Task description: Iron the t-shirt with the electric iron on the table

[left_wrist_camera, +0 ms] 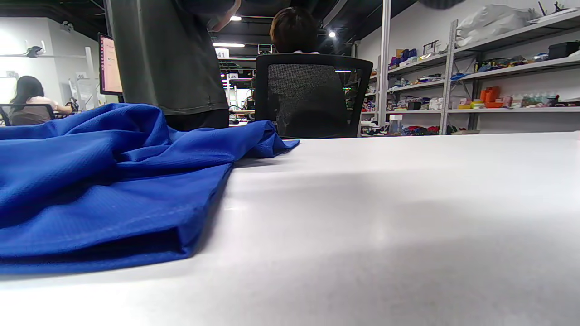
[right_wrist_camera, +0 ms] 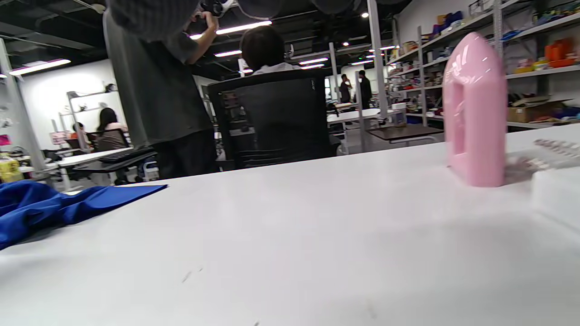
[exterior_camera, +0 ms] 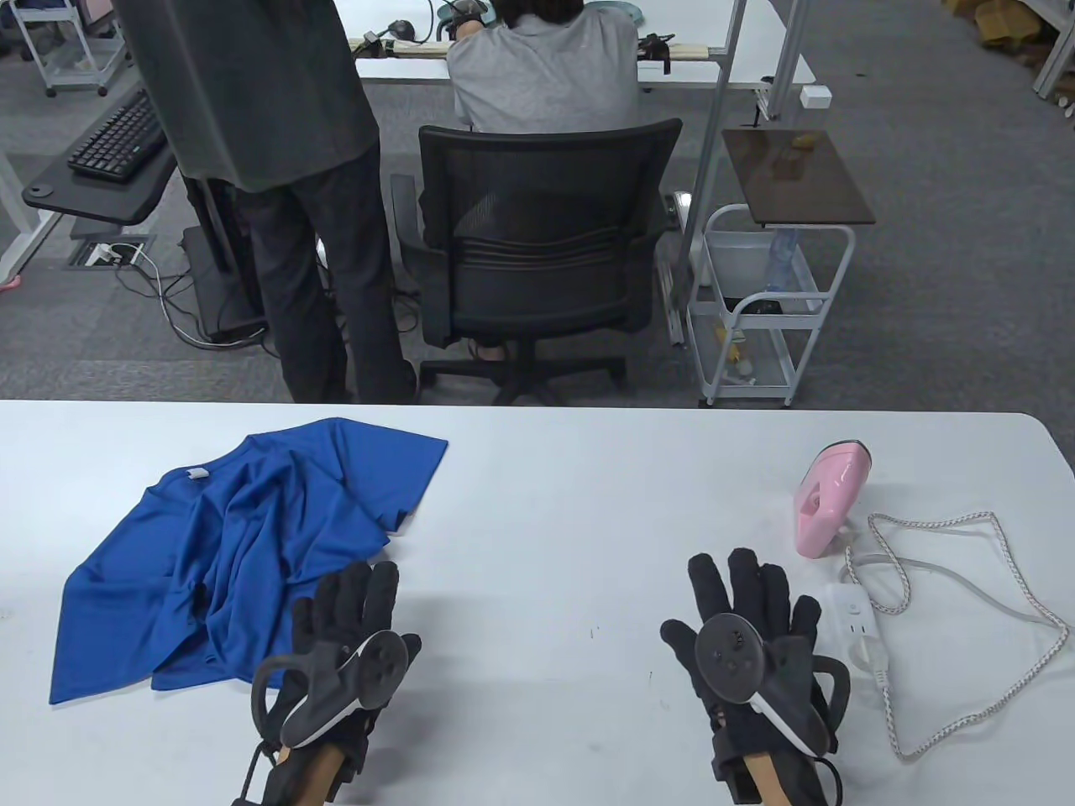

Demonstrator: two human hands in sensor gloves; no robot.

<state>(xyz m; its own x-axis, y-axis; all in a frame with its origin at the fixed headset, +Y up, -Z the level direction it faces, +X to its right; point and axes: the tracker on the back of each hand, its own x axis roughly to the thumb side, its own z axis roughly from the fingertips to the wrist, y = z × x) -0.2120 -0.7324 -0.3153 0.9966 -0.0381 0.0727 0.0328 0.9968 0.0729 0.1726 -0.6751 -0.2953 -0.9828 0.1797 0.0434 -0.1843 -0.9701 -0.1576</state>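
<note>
A crumpled blue t-shirt (exterior_camera: 227, 546) lies on the left of the white table (exterior_camera: 554, 504); it fills the left of the left wrist view as blue t-shirt (left_wrist_camera: 90, 190) and shows at the left edge of the right wrist view as blue t-shirt (right_wrist_camera: 54, 206). A pink iron (exterior_camera: 827, 499) stands upright on its heel at the right, also seen as pink iron (right_wrist_camera: 476, 113). My left hand (exterior_camera: 357, 600) lies flat with straight fingers, fingertips on the shirt's lower edge. My right hand (exterior_camera: 747, 600) rests flat on the bare table, left of the iron, holding nothing.
A white power strip (exterior_camera: 857, 630) lies right beside my right hand, with the iron's braided cord (exterior_camera: 966, 588) looping over the table's right end. Beyond the far edge a person stands (exterior_camera: 285, 168) and another sits in a black office chair (exterior_camera: 537, 243); a white cart (exterior_camera: 773, 294) stands to their right.
</note>
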